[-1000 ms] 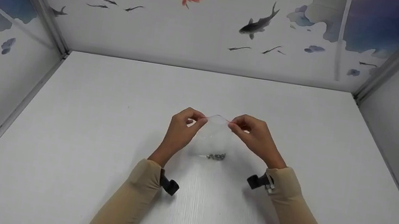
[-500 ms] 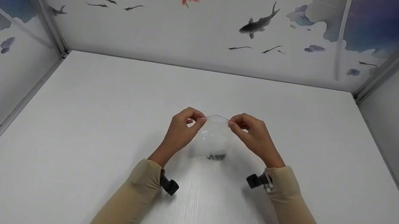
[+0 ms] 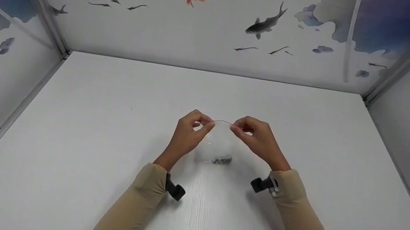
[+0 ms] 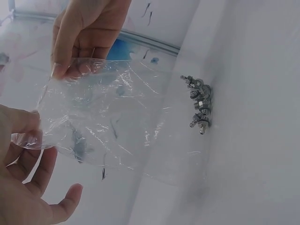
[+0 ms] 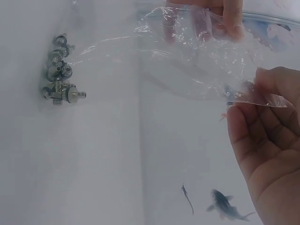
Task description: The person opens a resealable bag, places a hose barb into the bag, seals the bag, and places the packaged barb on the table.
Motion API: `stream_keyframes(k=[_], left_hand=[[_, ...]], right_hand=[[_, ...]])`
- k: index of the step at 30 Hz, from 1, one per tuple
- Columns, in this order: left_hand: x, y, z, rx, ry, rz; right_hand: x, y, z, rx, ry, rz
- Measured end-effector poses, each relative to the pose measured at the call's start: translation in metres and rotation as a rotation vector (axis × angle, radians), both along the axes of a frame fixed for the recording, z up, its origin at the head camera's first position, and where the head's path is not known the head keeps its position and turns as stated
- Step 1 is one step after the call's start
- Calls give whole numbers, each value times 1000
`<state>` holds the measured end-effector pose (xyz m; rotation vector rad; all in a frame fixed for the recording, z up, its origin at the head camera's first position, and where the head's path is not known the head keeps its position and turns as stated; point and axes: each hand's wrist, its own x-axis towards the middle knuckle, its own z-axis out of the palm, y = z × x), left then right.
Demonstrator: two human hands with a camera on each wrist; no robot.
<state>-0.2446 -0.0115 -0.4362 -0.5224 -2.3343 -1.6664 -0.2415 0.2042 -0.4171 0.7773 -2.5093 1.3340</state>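
A clear plastic zip bag (image 3: 217, 143) hangs upright between my hands, with a thin reddish line along its top edge. My left hand (image 3: 189, 129) pinches the left top corner between thumb and fingers. At the right top corner, my right hand (image 3: 260, 138) pinches the edge the same way. Several small metal fittings (image 4: 200, 103) with threaded ends lie gathered at the bottom of the bag, toward its right side in the head view. The right wrist view shows these metal fittings (image 5: 60, 72) through the creased, shiny film.
A white table (image 3: 99, 180) spreads under both arms. Behind it stands a white wall panel (image 3: 214, 52) printed with fish, and similar panels rise at left and right. Black wrist cameras (image 3: 177, 192) are strapped at both cuffs.
My hands have come slightly closer together along the bag's top edge, the right one moving a little left. That edge looks flatter now; the metal fittings stay in about the same spot.
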Motion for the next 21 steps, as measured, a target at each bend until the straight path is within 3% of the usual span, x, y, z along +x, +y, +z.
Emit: stream_keyframes(k=[10, 15, 21], left_hand=[[0, 0, 1, -41, 47, -38], [-1, 0, 1, -27, 45, -45], [-1, 1, 1, -4, 42, -54]], right_hand=[[-1, -2, -1, -14, -7, 4], [0, -2, -1, 0, -27, -6], [0, -1, 1, -10, 9, 37]])
